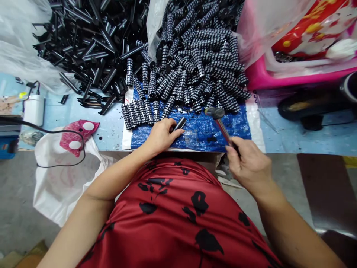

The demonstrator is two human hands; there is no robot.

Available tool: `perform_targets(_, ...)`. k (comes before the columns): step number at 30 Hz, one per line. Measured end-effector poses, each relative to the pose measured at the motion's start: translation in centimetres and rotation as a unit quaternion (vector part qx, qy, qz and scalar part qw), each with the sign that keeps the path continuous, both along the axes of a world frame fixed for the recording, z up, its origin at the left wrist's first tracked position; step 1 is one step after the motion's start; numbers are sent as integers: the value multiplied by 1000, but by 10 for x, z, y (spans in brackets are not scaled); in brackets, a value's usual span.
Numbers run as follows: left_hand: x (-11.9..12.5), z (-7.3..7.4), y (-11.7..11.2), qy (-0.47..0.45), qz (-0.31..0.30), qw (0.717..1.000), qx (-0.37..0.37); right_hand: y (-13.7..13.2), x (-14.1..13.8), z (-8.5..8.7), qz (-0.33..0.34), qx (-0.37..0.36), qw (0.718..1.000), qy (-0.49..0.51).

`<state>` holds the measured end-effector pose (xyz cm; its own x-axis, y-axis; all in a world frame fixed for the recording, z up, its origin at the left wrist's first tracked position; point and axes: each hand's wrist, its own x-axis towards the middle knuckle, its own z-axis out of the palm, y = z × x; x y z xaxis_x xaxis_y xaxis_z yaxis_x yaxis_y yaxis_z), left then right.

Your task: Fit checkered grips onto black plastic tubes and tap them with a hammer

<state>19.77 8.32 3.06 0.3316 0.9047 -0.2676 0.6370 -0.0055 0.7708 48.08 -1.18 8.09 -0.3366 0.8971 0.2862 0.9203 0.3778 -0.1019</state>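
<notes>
My left hand (163,134) is closed around a short, glossy black cylindrical piece (180,123), low over the blue woven sheet (195,137) at the table's front edge. My right hand (249,160) grips the handle of a hammer (223,128), whose metal head points away from me, raised to the right of the black piece. Beyond both hands lies a heap of black-and-white ridged cylinders (192,67). Several of these ridged cylinders (141,112) lie side by side in a row just past my left hand.
Glossy black plastic parts (95,56) are heaped at the back left. A pink bin (259,74) stands at the right, near a black machine part (306,106). Tweezers (267,119) lie on the table. A black cable (55,131) and a white bag (52,186) hang at the left edge.
</notes>
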Motion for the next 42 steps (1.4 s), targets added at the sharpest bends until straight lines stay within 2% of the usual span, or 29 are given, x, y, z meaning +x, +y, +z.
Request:
perform_targets(3,1,-2,-2,-3,-2,1000,9,21,-14,3,20,0,998,57)
perform_targets(8,2,-3,-2,4,-1,1000,-1,36,-27,-5,53,-39,998,-18)
perform_targets(12,2,0,7,-13,-5,999,-40,27,-29,3,63,-23,997,49)
perform_targets(14,3,-1,14,-9,-7,997,-70,19,-31,5,112,-12,991,73)
perform_targets(16,4,-1,19,-1,-10,995,-100,12,-31,2,171,-27,983,53)
perform_targets(18,6,-1,20,5,-11,994,-109,7,-28,-3,204,-53,977,33)
perform_targets(20,8,0,19,25,-16,996,-89,5,-20,-6,185,-60,979,52)
perform_targets(23,10,1,16,61,-28,996,-54,6,-7,-2,143,-17,986,84)
perform_targets(26,9,-1,18,47,-37,996,-67,7,-3,5,158,7,985,75)
perform_targets(29,6,-4,24,9,-27,996,-89,7,-11,4,156,23,984,86)
perform_targets(32,5,-5,26,-5,-17,994,-104,8,-19,-4,180,-3,983,46)
perform_targets(35,8,-4,23,16,-25,996,-81,10,-16,-10,216,-50,975,13)
perform_targets(38,15,-3,12,58,-35,997,-29,18,1,-13,143,35,989,25)
perform_targets(40,16,3,3,82,-38,996,-6,26,15,-15,90,103,990,-25)
perform_targets(42,7,15,-11,96,-39,995,11,36,25,-16,61,114,987,-98)
